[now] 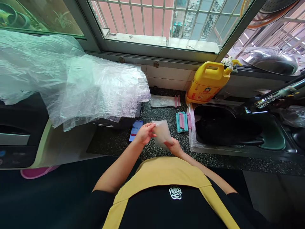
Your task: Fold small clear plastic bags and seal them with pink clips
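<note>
Over the dark speckled counter, a small frosted, translucent plastic bag (163,131) is stretched between my two hands. My left hand (145,133) pinches its upper left edge between thumb and fingers. At the lower right corner, my right hand (174,147) grips the same bag. Close to my right hand lie teal bag clips (178,123) and pink bag clips (189,121), side by side. Behind them rests a folded clear plastic bag (162,101) with pink clips at its right end. A phone (136,130) with a lit screen lies beside my left hand.
Large sheets of clear plastic (102,86) cover a dark appliance on the left. A yellow jug (206,82) stands at the sink's back left corner. The sink (192,140) on the right holds a dark pan. A barred window (152,19) runs along the back.
</note>
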A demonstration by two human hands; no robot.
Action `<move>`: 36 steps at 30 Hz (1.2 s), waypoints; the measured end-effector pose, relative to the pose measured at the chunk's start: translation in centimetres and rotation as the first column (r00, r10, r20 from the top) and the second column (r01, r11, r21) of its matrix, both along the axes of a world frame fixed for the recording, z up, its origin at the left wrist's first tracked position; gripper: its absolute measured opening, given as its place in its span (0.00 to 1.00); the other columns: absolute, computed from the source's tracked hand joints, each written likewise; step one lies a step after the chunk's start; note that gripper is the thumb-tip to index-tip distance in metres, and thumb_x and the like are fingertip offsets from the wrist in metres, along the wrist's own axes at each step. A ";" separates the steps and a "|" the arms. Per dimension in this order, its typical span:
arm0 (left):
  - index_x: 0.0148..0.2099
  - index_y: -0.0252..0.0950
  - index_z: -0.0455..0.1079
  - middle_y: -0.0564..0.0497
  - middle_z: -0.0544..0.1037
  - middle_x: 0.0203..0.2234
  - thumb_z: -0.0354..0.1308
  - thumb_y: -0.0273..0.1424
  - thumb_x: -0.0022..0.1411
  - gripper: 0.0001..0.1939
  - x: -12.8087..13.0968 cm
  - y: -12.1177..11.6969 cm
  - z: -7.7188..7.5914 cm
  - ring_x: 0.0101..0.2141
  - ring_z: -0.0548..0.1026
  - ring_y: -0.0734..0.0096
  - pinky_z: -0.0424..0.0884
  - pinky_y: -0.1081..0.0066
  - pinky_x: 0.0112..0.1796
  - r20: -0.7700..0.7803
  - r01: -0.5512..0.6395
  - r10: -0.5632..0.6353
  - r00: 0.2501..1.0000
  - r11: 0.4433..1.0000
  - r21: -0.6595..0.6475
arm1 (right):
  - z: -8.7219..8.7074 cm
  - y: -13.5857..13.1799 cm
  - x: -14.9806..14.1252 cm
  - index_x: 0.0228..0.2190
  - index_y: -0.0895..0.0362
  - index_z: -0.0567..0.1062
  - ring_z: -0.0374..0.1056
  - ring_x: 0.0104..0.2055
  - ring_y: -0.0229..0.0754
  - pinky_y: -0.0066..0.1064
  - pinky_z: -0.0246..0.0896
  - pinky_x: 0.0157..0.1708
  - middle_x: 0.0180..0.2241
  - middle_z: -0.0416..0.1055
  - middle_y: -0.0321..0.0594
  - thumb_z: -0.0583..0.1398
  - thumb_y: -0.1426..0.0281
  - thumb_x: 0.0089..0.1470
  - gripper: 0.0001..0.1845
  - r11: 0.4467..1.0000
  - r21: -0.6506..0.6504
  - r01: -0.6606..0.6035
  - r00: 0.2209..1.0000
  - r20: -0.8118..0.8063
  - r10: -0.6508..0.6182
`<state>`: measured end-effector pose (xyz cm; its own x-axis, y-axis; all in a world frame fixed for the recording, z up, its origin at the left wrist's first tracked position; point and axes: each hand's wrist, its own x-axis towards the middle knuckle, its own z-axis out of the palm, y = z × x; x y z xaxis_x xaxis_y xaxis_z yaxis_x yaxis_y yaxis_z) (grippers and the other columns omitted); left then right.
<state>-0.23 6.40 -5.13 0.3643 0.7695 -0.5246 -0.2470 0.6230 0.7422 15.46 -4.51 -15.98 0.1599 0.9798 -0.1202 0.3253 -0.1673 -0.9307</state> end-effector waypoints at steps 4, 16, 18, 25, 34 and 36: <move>0.25 0.32 0.68 0.56 0.73 0.19 0.70 0.39 0.38 0.19 1.0 -1.8 0.5 0.21 0.71 0.79 0.74 0.74 0.25 0.037 -0.086 0.083 0.996 0.993 0.084 | 2.6 0.2 1.0 0.38 0.57 0.72 0.64 0.37 0.44 0.35 0.61 0.38 0.36 0.70 0.42 0.63 0.46 0.38 0.31 0.995 0.101 -0.017 1.000 -0.020 0.019; 0.25 0.32 0.73 0.53 0.74 0.20 0.64 0.51 0.43 0.24 1.8 -4.5 0.3 0.25 0.71 0.73 0.74 0.70 0.32 -0.103 0.091 -0.054 0.993 0.912 0.401 | 11.2 2.5 1.0 0.17 0.57 0.66 0.53 0.21 0.33 0.27 0.51 0.23 0.17 0.58 0.32 0.59 0.49 0.48 0.24 0.975 0.141 0.170 0.971 -0.196 -0.141; 0.25 0.33 0.74 0.52 0.75 0.22 0.65 0.51 0.42 0.24 1.7 -4.4 0.4 0.26 0.72 0.72 0.75 0.69 0.32 -0.072 0.058 -0.033 0.997 0.922 0.382 | 11.3 2.4 0.9 0.18 0.57 0.66 0.53 0.21 0.33 0.26 0.52 0.23 0.18 0.59 0.32 0.58 0.48 0.47 0.25 0.979 0.117 0.168 0.962 -0.238 -0.136; 0.26 0.32 0.74 0.51 0.77 0.23 0.66 0.49 0.41 0.23 1.3 -3.8 0.7 0.27 0.74 0.72 0.77 0.69 0.31 -0.016 -0.028 0.034 0.999 0.946 0.324 | 9.2 0.8 1.3 0.31 0.56 0.74 0.63 0.33 0.40 0.33 0.59 0.35 0.30 0.71 0.39 0.61 0.51 0.48 0.20 0.945 0.328 0.011 1.000 0.008 -0.015; 0.26 0.31 0.72 0.53 0.75 0.21 0.70 0.48 0.33 0.25 0.9 -3.6 0.0 0.23 0.73 0.75 0.76 0.73 0.25 -0.041 -0.041 0.049 0.998 0.982 0.183 | 5.6 0.9 2.7 0.33 0.57 0.75 0.67 0.32 0.39 0.30 0.62 0.34 0.30 0.74 0.40 0.58 0.59 0.53 0.15 0.974 0.203 -0.101 0.980 0.189 0.063; 0.25 0.31 0.71 0.54 0.74 0.20 0.71 0.48 0.32 0.26 0.7 -3.4 -0.1 0.23 0.72 0.76 0.76 0.74 0.23 -0.051 -0.068 0.078 0.996 0.982 0.176 | 4.9 1.8 4.5 0.38 0.58 0.74 0.68 0.32 0.39 0.29 0.62 0.34 0.31 0.75 0.41 0.57 0.61 0.54 0.15 0.998 0.042 0.047 0.931 0.361 -0.059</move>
